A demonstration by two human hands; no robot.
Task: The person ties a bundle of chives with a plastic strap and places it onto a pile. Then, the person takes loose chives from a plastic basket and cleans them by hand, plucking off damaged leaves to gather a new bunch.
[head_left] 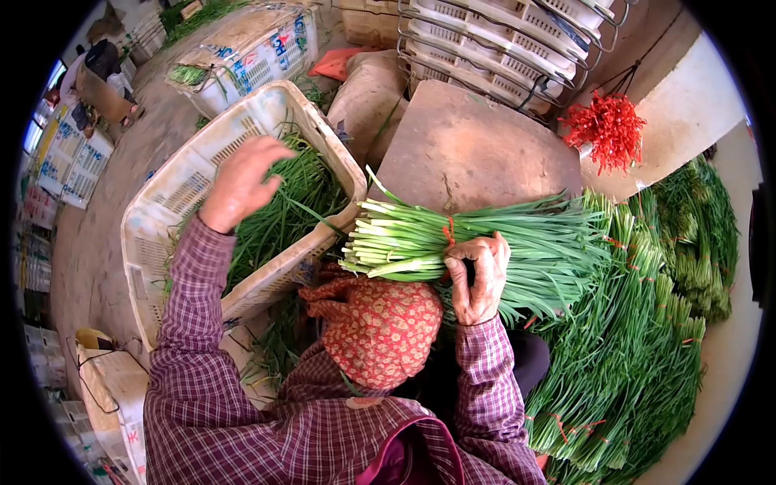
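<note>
My left hand point(246, 182) hovers over a white plastic crate point(174, 174), its fingers stretched out and holding nothing. Loose garlic chives point(295, 198) lie inside that crate, partly hidden by the hand and forearm. My right hand point(478, 275) grips a thick bundle of garlic chives point(525, 234) from the near side, beside an orange-red tie point(449, 232) around it. The pale stem ends point left and the green leaves spread right. The bundle rests along the near edge of a brown board point(477, 149).
Tied chive bundles point(614, 364) are heaped at the right. A bunch of red ties point(606, 129) hangs beyond the board. Stacked white crates point(501, 48) stand behind it, with a sack point(368, 97) beside them. Another person point(101, 81) is at the far left.
</note>
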